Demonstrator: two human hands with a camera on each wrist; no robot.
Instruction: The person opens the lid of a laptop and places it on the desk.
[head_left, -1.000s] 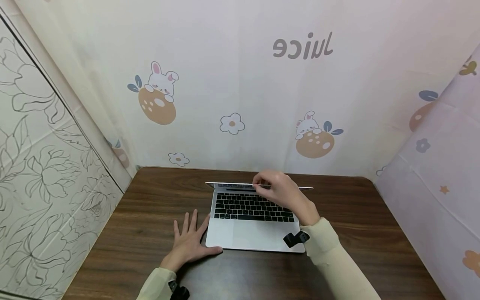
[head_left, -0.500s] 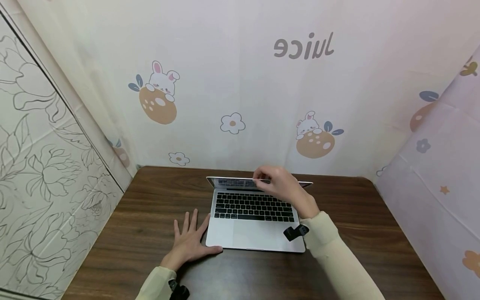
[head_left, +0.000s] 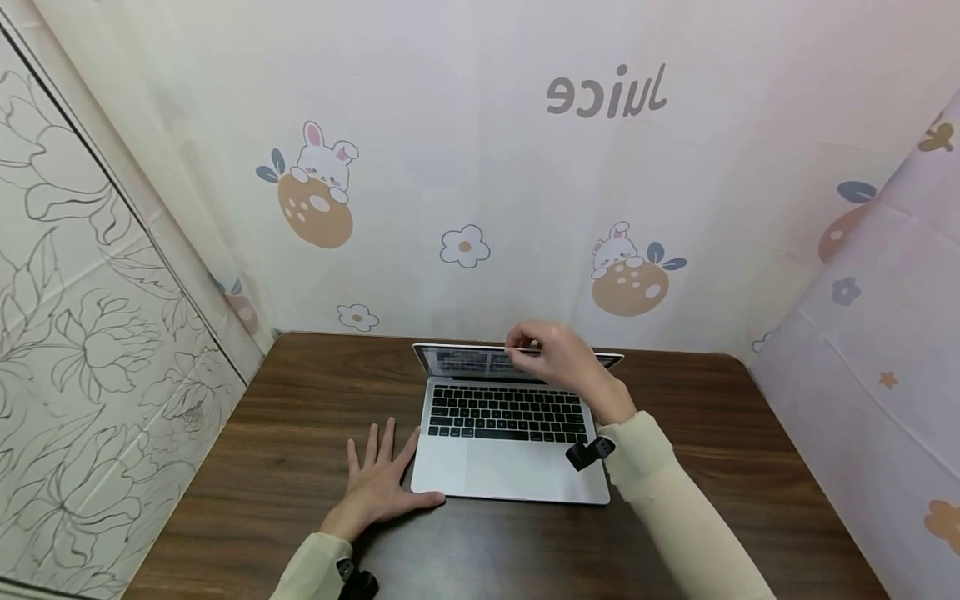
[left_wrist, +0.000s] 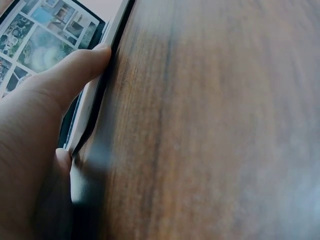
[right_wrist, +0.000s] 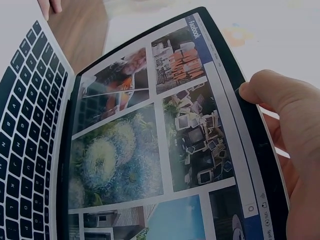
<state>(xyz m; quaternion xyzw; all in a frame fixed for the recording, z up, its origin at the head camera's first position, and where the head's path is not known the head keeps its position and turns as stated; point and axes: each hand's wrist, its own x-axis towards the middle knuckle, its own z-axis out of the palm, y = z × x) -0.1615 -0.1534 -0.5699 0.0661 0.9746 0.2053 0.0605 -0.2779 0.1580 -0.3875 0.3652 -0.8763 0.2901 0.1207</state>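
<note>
A silver laptop (head_left: 510, 473) with black keys stands part-open on the table, its lid (head_left: 461, 363) tilted up at the back. My right hand (head_left: 561, 360) pinches the lid's top edge near its middle. The right wrist view shows the thumb on the black bezel and the fingers behind the lid; the lit screen (right_wrist: 130, 155) displays a page of photos. My left hand (head_left: 378, 487) rests on the table with fingers spread at the laptop's front left corner. Its thumb (left_wrist: 87, 65) touches the front edge, and a fingertip (left_wrist: 63, 159) meets the left side.
The dark wood table (head_left: 300, 400) extends to both sides of the laptop. Right behind its far edge hangs a pale curtain (head_left: 405, 167) with rabbit prints. A flower-patterned panel (head_left: 97, 358) borders the left, and another printed cloth (head_left: 877, 333) the right.
My right hand has raised the laptop's lid up and back, so more of the screen shows. The left hand has stayed in place.
</note>
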